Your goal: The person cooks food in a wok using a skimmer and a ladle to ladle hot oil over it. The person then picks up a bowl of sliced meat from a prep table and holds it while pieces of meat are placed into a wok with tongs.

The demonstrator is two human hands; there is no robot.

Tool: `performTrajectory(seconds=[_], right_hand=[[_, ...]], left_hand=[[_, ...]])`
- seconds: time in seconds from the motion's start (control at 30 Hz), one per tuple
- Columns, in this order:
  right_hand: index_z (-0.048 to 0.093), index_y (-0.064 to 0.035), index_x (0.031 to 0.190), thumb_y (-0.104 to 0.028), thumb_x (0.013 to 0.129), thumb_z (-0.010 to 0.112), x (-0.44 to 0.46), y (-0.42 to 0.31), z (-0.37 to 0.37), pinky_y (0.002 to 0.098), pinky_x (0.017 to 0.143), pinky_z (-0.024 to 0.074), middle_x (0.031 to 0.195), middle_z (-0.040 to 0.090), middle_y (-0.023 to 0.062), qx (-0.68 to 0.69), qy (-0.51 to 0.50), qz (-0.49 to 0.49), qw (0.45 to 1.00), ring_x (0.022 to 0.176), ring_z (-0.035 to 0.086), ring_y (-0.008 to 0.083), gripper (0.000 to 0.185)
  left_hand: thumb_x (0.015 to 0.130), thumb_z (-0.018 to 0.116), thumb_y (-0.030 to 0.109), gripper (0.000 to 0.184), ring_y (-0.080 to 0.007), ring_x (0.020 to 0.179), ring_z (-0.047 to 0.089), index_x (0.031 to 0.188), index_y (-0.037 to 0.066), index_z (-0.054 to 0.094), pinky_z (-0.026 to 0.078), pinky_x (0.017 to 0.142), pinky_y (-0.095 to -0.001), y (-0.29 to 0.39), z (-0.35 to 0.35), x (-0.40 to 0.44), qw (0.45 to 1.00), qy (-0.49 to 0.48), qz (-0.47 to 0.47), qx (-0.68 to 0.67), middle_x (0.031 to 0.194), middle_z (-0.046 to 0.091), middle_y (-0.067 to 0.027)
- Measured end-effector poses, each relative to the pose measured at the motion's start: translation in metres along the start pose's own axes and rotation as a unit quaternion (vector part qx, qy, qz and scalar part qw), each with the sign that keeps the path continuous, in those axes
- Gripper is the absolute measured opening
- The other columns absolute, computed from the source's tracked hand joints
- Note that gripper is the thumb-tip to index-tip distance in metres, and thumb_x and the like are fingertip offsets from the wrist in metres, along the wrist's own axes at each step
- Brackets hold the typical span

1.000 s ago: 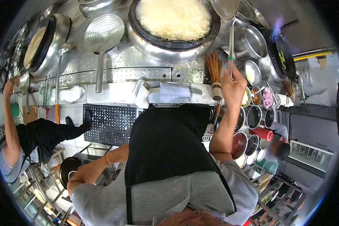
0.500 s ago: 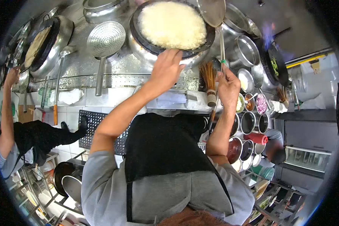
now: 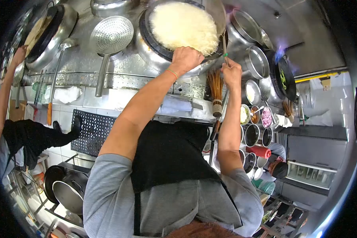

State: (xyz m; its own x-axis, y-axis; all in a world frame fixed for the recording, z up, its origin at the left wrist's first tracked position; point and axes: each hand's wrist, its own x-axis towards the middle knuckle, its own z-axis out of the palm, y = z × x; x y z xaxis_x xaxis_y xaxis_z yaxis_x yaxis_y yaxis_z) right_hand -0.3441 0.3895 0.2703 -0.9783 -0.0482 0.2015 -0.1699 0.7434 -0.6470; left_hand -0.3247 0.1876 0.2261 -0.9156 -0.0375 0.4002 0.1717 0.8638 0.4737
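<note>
Gripping a long handle (image 3: pixel 225 44), the right hand (image 3: pixel 231 72) flanks the wok (image 3: pixel 148 25) (left hand (image 3: pixel 186 60) curled at its rim).

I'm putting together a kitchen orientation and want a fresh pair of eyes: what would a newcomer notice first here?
Most likely the big wok at top centre, filled with pale froth, with the left hand at its near rim and the right hand gripping a long-handled strainer at its right. Next, probably the blue flame at upper right, by a dark pan holding something green.
</note>
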Motion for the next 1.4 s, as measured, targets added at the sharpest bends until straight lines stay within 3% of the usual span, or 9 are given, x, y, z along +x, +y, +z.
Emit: performTrajectory(seconds=[0.17, 0.3, 0.5, 0.73, 0.8, 0.97, 1.03, 1.17, 1.4], right_hand=[[0.066, -0.004, 0.113, -0.011, 0.082, 0.059, -0.008, -0.018, -0.003, 0.0359, 0.068, 0.0503, 0.072, 0.066, 0.0179, 0.018, -0.004, -0.022, 1.0, 0.066, 0.066, 0.0226, 0.033], [0.067, -0.0067, 0.113, -0.012, 0.083, 0.059, 0.021, -0.024, -0.006, 0.0416, 0.069, 0.0505, 0.079, 0.065, 0.0237, -0.078, 0.027, -0.134, 0.988, 0.073, 0.065, 0.0398, 0.031], [0.066, -0.0071, 0.113, -0.011, 0.082, 0.059, 0.043, -0.009, 0.014, 0.0416, 0.073, 0.0499, 0.083, 0.06, 0.0289, -0.136, -0.019, -0.198, 0.971, 0.083, 0.063, 0.0424, 0.031], [0.066, -0.0064, 0.113, -0.011, 0.083, 0.059, -0.009, -0.039, 0.006, 0.0352, 0.067, 0.0498, 0.075, 0.064, 0.0219, -0.063, -0.024, -0.091, 0.994, 0.068, 0.064, 0.0341, 0.031], [0.066, -0.0096, 0.119, -0.01, 0.086, 0.061, -0.008, -0.026, 0.011, 0.0245, 0.06, 0.0447, 0.065, 0.061, 0.0059, 0.052, -0.071, -0.101, 0.991, 0.064, 0.053, 0.0053, 0.033], [0.065, -0.0052, 0.118, -0.005, 0.086, 0.059, -0.034, -0.043, -0.012, 0.0238, 0.06, 0.0432, 0.068, 0.06, 0.0011, -0.078, -0.116, -0.099, 0.985, 0.063, 0.051, 0.0062, 0.033], [0.067, -0.0064, 0.114, -0.009, 0.084, 0.061, -0.058, -0.056, -0.018, 0.0281, 0.059, 0.046, 0.065, 0.063, 0.013, -0.061, -0.057, -0.069, 0.994, 0.057, 0.054, 0.012, 0.031], [0.065, -0.0065, 0.117, -0.008, 0.088, 0.06, -0.065, -0.037, -0.005, 0.0253, 0.058, 0.0448, 0.063, 0.058, 0.005, 0.128, -0.108, -0.021, 0.986, 0.059, 0.053, 0.0077, 0.03], [0.065, -0.0045, 0.117, -0.008, 0.088, 0.061, -0.079, -0.023, -0.004, 0.0248, 0.056, 0.0456, 0.068, 0.062, 0.004, 0.074, -0.044, -0.055, 0.995, 0.059, 0.054, 0.0083, 0.029]], left_hand=[[0.083, 0.052, 0.031, 0.032, -0.0314, 0.061, 0.066, 0.065, 0.013, 0.072, 0.054, 0.063, -0.042, -0.002, 0.003, -0.001, 1.0, 0.021, 0.012, -0.008, 0.066, 0.066, -0.0145], [0.082, 0.053, 0.03, 0.033, -0.0321, 0.057, 0.064, 0.058, 0.013, 0.069, 0.054, 0.058, -0.0415, -0.002, 0.002, -0.003, 0.999, 0.034, 0.003, -0.022, 0.065, 0.065, -0.0146], [0.082, 0.054, 0.03, 0.035, -0.0296, 0.053, 0.063, 0.056, 0.012, 0.068, 0.054, 0.055, -0.0406, -0.007, 0.02, 0.0, 0.992, 0.12, 0.048, 0.005, 0.061, 0.065, -0.012], [0.081, 0.053, 0.032, 0.031, -0.029, 0.061, 0.067, 0.062, 0.015, 0.071, 0.055, 0.061, -0.0398, -0.01, 0.021, 0.001, 0.995, 0.088, 0.033, 0.021, 0.068, 0.068, -0.0103], [0.082, 0.054, 0.032, 0.031, -0.029, 0.06, 0.066, 0.061, 0.015, 0.07, 0.054, 0.058, -0.0411, -0.007, 0.019, 0.0, 0.995, 0.094, 0.032, 0.02, 0.066, 0.067, -0.0098], [0.085, 0.055, 0.034, 0.033, -0.0297, 0.06, 0.065, 0.063, 0.015, 0.071, 0.054, 0.058, -0.0422, -0.008, 0.015, -0.003, 0.993, 0.108, 0.052, -0.015, 0.067, 0.067, -0.0093], [0.085, 0.054, 0.035, 0.034, -0.0298, 0.06, 0.065, 0.064, 0.015, 0.071, 0.054, 0.058, -0.0424, -0.008, 0.018, -0.004, 0.995, 0.099, 0.02, -0.004, 0.067, 0.067, -0.0094], [0.085, 0.054, 0.034, 0.035, -0.0295, 0.059, 0.065, 0.062, 0.013, 0.07, 0.054, 0.058, -0.0427, -0.005, 0.015, -0.001, 0.995, 0.095, 0.019, 0.007, 0.065, 0.066, -0.0089], [0.083, 0.054, 0.033, 0.034, -0.028, 0.057, 0.065, 0.058, 0.013, 0.068, 0.053, 0.056, -0.0407, -0.009, 0.022, -0.002, 0.991, 0.13, 0.022, -0.001, 0.062, 0.065, -0.0083]])
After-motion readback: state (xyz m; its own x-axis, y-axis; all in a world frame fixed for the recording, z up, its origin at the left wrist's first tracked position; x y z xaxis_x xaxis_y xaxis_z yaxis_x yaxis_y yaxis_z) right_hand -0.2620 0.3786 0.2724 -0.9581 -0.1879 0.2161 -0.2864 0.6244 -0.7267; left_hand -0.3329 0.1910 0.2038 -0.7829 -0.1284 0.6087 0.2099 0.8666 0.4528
